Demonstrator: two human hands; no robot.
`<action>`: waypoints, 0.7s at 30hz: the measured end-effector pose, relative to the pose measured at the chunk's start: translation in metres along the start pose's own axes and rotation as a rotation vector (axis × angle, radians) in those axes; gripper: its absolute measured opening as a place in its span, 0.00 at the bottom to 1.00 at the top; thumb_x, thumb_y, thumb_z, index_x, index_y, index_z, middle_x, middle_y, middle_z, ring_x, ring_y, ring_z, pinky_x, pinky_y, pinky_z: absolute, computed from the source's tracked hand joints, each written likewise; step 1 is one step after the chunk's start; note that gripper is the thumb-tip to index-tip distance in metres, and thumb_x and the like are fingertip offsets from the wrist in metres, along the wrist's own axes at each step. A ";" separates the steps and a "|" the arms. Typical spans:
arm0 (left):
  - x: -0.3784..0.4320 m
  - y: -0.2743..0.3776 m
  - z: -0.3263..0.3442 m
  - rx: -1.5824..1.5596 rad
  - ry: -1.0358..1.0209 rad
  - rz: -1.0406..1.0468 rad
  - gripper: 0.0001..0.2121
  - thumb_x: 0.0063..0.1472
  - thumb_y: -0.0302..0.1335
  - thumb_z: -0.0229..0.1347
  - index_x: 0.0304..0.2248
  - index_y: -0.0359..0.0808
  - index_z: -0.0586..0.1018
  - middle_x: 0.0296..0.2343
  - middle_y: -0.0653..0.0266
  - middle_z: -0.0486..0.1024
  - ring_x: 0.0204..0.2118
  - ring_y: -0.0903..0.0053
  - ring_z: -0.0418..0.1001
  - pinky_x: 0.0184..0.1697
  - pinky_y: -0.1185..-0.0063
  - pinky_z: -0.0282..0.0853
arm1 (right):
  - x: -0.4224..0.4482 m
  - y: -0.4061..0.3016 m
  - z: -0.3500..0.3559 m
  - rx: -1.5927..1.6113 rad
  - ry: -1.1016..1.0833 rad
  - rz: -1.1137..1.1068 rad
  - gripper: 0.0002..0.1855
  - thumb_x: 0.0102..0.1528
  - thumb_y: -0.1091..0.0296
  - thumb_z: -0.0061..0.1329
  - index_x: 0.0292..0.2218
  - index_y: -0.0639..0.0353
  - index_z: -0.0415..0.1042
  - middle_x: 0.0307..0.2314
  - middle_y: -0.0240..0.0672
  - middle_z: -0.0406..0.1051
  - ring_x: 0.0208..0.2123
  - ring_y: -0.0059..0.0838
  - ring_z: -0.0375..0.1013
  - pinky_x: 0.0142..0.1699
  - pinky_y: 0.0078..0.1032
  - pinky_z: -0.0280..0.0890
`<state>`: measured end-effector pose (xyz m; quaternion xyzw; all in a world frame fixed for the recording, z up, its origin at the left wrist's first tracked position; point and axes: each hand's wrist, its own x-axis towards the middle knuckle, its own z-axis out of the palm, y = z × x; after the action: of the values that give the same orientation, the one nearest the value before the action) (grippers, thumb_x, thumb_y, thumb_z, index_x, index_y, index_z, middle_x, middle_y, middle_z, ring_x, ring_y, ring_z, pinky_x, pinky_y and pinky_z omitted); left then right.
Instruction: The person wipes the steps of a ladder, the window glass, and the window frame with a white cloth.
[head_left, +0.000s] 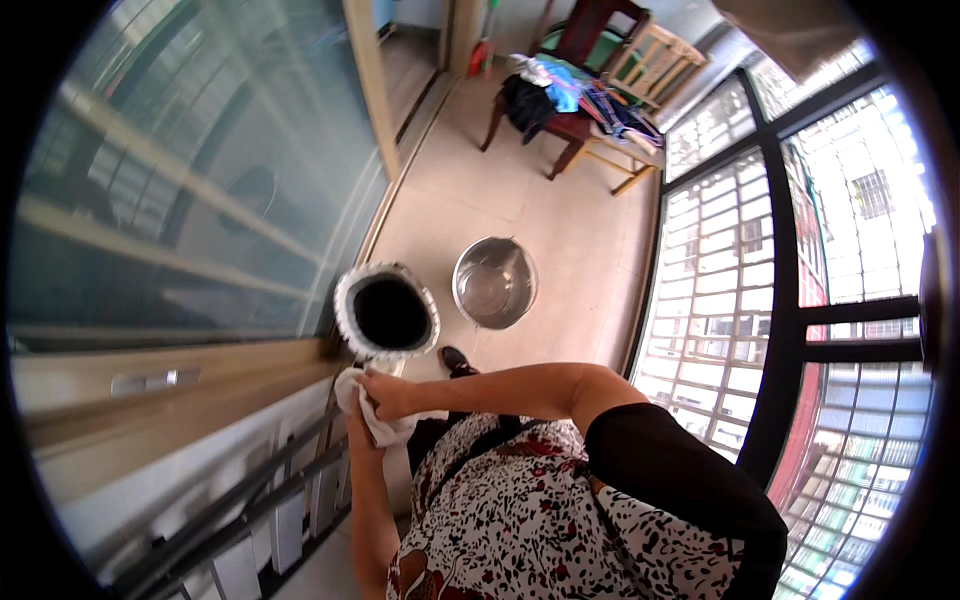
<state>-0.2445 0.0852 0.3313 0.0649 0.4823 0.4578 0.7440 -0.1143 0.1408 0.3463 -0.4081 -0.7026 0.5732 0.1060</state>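
A white cloth (391, 430) is bunched between my two hands, low and left of the middle of the view. My left hand (361, 429) grips it from below, partly covered by its folds. From the right, my right hand (386, 395) closes on the same cloth, close against the left. Just beyond the hands is a round, dark opening with a white scalloped rim (343, 321); what it belongs to cannot be told. A round metal basin (495, 283) rests on the tiled floor to the right of that rim, its inside shiny.
A sliding glass door (187, 172) with a wooden frame lines the left. Dark metal rails (247, 510) run at lower left. Ahead, a dark red wooden chair (566, 126) bears clothes and hangers, beside a light wooden chair (660, 64). Barred windows (712, 285) stand on the right.
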 end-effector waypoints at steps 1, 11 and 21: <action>0.008 -0.005 0.006 0.005 -0.049 0.013 0.23 0.61 0.43 0.45 0.51 0.36 0.65 0.45 0.61 0.68 0.45 0.70 0.70 0.45 0.75 0.69 | -0.006 0.003 -0.010 -0.024 0.011 0.002 0.37 0.39 0.73 0.47 0.51 0.76 0.51 0.43 0.57 0.57 0.46 0.52 0.60 0.51 0.33 0.59; 0.031 -0.020 0.092 0.511 0.001 -0.095 0.26 0.60 0.49 0.41 0.47 0.36 0.69 0.42 0.62 0.69 0.44 0.71 0.68 0.47 0.78 0.64 | -0.076 0.038 -0.072 0.333 0.336 0.176 0.36 0.41 0.53 0.57 0.47 0.67 0.65 0.39 0.50 0.68 0.42 0.44 0.69 0.48 0.30 0.63; 0.063 -0.066 0.154 0.678 -0.399 -0.123 0.24 0.61 0.44 0.47 0.42 0.27 0.73 0.37 0.60 0.73 0.37 0.74 0.72 0.42 0.78 0.68 | -0.195 0.073 -0.111 0.505 0.774 0.394 0.34 0.36 0.57 0.65 0.42 0.64 0.69 0.32 0.37 0.71 0.34 0.26 0.70 0.38 0.23 0.66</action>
<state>-0.0772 0.1478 0.3352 0.3655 0.4549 0.2058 0.7856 0.1129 0.0857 0.3787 -0.6773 -0.3607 0.5411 0.3440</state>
